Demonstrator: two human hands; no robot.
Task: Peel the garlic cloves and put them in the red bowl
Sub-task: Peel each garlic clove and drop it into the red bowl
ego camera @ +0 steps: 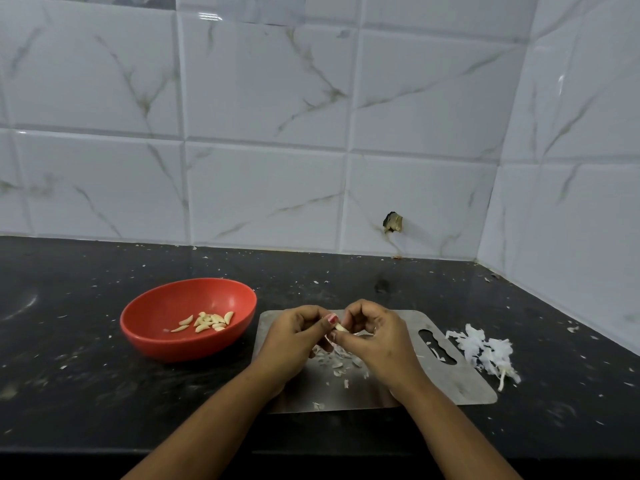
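Where left hand [294,336] meets right [375,336], fingertips [331,319] pinch clove [341,328].

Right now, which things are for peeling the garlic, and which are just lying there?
For the job:
garlic clove, pinched by left hand and right hand
red bowl holding peeled cloves
steel board under the hands

Just lying about:
heap of skins right of the board
peel scraps on the board
hole in the wall tile
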